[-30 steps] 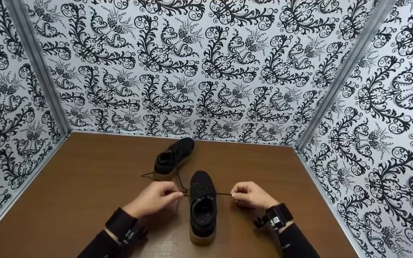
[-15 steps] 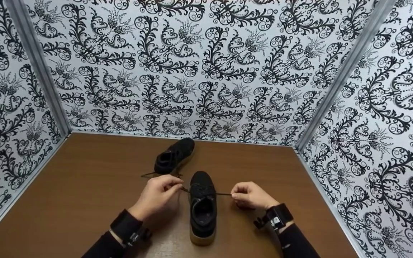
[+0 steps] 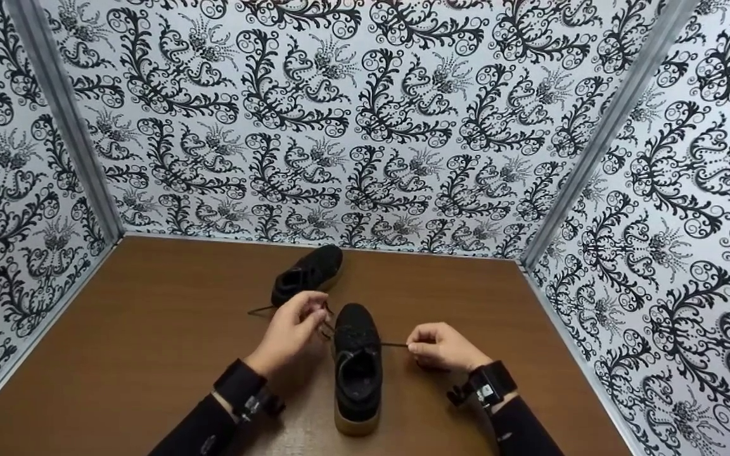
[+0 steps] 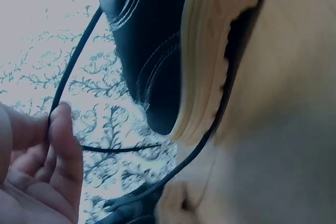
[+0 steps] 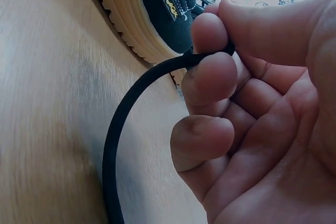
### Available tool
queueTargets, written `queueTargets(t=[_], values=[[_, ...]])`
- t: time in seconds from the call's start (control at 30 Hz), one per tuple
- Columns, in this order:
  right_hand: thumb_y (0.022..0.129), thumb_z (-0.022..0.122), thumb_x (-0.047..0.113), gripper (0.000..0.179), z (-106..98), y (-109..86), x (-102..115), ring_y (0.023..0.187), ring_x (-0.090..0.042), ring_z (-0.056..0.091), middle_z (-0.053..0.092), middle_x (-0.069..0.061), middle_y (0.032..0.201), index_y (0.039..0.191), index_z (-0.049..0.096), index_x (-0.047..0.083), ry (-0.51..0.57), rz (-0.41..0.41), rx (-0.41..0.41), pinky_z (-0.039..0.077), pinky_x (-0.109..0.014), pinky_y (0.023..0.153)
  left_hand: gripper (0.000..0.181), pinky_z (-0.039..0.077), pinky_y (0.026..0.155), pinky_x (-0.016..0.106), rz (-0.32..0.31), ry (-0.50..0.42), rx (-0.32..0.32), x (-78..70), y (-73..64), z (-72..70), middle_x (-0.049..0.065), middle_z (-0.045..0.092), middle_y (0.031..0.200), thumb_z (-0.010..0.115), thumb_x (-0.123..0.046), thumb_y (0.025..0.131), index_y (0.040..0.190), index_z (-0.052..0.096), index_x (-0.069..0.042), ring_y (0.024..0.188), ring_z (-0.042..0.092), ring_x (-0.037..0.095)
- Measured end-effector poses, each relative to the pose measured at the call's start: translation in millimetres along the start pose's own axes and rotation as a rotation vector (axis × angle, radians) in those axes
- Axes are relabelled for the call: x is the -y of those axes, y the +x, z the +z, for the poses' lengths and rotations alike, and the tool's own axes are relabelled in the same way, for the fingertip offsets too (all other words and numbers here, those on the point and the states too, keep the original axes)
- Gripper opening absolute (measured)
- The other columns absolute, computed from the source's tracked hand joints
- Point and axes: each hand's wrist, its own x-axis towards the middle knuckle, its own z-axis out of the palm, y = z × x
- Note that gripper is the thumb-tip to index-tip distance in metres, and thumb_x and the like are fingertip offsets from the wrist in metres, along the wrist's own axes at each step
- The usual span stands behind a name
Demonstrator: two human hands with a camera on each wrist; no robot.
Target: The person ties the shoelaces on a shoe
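Note:
A black shoe (image 3: 357, 320) with a tan sole stands on the table, toe pointing away, between my two hands. On its left, my left hand (image 3: 289, 332) pinches a black shoelace (image 4: 79, 56) between thumb and fingers; the lace runs from the shoe's upper to the fingertips, and more of it loops below. To the right of the shoe, my right hand (image 3: 446, 345) grips the other lace end (image 5: 118, 119), which is drawn straight sideways from the shoe. Past the fingers, that end hangs in a curve in the right wrist view.
A second black shoe (image 3: 317, 269) sits farther back and left, turned at an angle, with a loose lace end (image 3: 260, 310) beside its heel. The brown table (image 3: 168, 304) meets patterned walls (image 3: 339, 126) at the back and sides.
My left hand has moved forward, away from me and slightly right, with its lace, which has gone from stretched sideways to slack. My right hand has stayed in place holding its lace.

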Motion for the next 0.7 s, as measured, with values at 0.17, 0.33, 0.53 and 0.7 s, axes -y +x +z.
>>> queueTargets(t=[0.17,0.33,0.53,0.7], values=[[0.110,0.068,0.017,0.032,0.4,0.3,-1.2,0.060,-0.004,0.054,0.061,0.003,0.077,0.114,0.070,-0.015,0.000,0.002,-0.002,0.047,-0.021,0.057,0.036,0.054,0.068,0.027,-0.273,-0.150,-0.026,14.9,-10.6,9.4,0.025,0.077,0.101,0.065,-0.003,0.108,0.138,0.054,0.012,0.078,0.068,0.019],[0.107,0.074,0.019,0.026,-0.8,0.5,-1.0,0.064,-0.001,0.058,0.066,0.008,0.080,0.112,0.078,-0.006,-0.072,-0.018,-0.026,0.048,-0.019,0.060,0.035,0.049,0.060,0.026,-0.413,-0.177,-0.018,17.8,-17.5,10.3,0.020,0.080,0.101,0.067,-0.008,0.105,0.132,0.059,0.014,0.072,0.065,0.015],[0.104,0.078,0.019,0.019,-1.2,0.2,-1.4,0.063,0.001,0.059,0.069,0.011,0.079,0.110,0.083,0.002,-0.110,-0.014,-0.044,0.049,-0.019,0.059,0.038,0.050,0.056,0.027,-0.485,-0.143,0.057,18.6,-19.2,8.7,0.005,0.076,0.080,0.073,-0.012,0.102,0.129,0.068,0.014,0.061,0.062,0.012],[0.103,0.079,0.020,0.018,-0.6,0.8,-1.7,0.065,0.001,0.061,0.070,0.012,0.080,0.109,0.083,0.004,-0.122,-0.015,-0.045,0.050,-0.019,0.059,0.027,0.049,0.053,0.025,-0.510,-0.101,0.087,19.7,-21.5,9.7,0.000,0.071,0.071,0.077,-0.014,0.099,0.117,0.078,0.007,0.056,0.059,0.011]])
